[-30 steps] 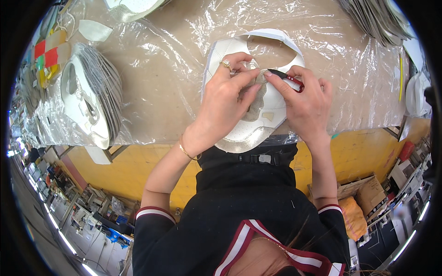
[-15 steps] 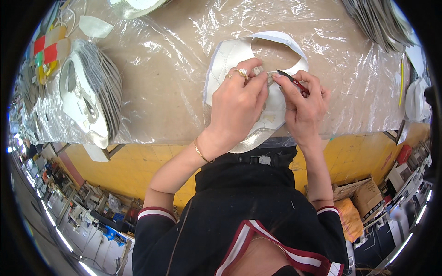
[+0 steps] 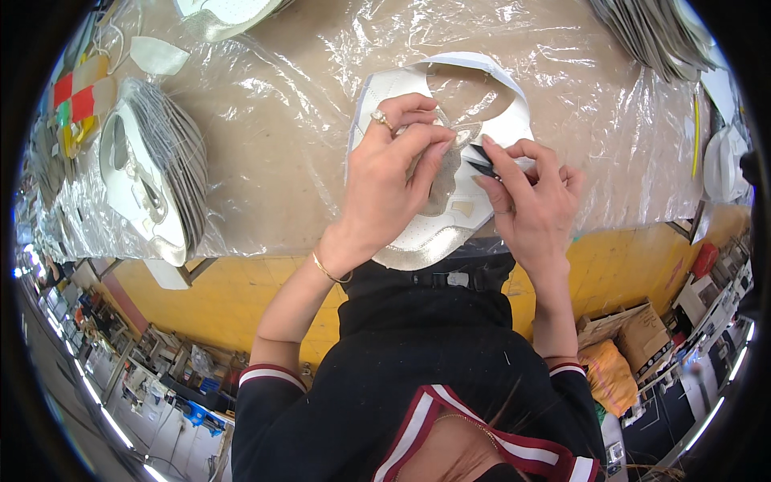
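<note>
A white shoe upper (image 3: 407, 229) with a metallic, pale gold toe lies flat on the plastic-covered table in front of me. My left hand (image 3: 393, 165) is over its left side, thumb and forefinger pinched together near the inner cut-out. What they hold, if anything, is too small to make out. In my right hand (image 3: 534, 185) is a pair of thread snips (image 3: 482, 163), gripped over the upper's right part. Its two black blades are spread and point left toward my left fingertips. My right fingers hide most of the handle.
A stack of similar shoe uppers (image 3: 173, 169) stands on the left, with a loose pale piece (image 3: 159, 56) beyond it. Another upper (image 3: 233, 18) is at the far edge. More stacked pieces (image 3: 650, 36) sit at far right, near a yellow strip (image 3: 695, 136).
My left hand has shifted left, away from the right hand, uncovering more of the cut-out. The snips have turned and their blades now show spread; the red handle is now covered.
</note>
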`<state>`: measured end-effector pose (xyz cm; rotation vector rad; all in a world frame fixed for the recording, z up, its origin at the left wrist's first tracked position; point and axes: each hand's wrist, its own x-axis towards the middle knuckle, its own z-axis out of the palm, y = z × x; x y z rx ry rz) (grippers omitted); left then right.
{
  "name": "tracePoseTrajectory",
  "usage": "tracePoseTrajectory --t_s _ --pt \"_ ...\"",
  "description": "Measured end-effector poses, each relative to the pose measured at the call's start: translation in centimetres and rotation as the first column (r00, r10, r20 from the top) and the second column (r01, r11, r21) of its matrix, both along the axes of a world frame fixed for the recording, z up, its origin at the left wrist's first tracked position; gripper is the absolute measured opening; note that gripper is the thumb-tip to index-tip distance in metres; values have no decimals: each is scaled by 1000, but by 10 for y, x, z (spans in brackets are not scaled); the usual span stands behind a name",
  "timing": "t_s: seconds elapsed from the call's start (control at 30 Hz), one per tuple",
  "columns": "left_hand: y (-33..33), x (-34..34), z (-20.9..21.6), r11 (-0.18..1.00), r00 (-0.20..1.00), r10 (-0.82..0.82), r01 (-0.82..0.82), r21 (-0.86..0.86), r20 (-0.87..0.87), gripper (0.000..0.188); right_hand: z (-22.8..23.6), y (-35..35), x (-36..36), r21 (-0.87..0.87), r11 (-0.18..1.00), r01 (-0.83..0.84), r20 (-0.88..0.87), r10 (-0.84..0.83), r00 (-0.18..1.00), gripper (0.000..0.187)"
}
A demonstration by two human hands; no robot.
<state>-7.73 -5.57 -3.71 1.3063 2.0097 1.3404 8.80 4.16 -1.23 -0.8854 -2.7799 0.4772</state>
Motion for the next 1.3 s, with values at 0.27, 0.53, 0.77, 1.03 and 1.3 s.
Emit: tracePoseTrajectory --t_s 0.27,0.53,0.77,1.03,1.3 --pt "-5 0 5 995 994 -48 56 -80 95 15 -12 -3 -9 55 998 -25 -94 30 995 36" --pt "-3 -3 10 996 995 -61 67 -64 78 12 -25 -2 -5 58 998 28 -264 -12 964 29" --pt "12 -2 27 988 973 -19 54 -144 232 22 -26 -4 2 -226 948 224 -437 -304 847 33" --pt "15 -16 34 854 918 -168 317 -413 359 25 -4 -19 7 -338 934 118 -439 -268 858 36" --pt "-5 -26 48 889 455 48 387 -246 889 23 2 -21 -3 -173 983 55 -488 -134 863 35"
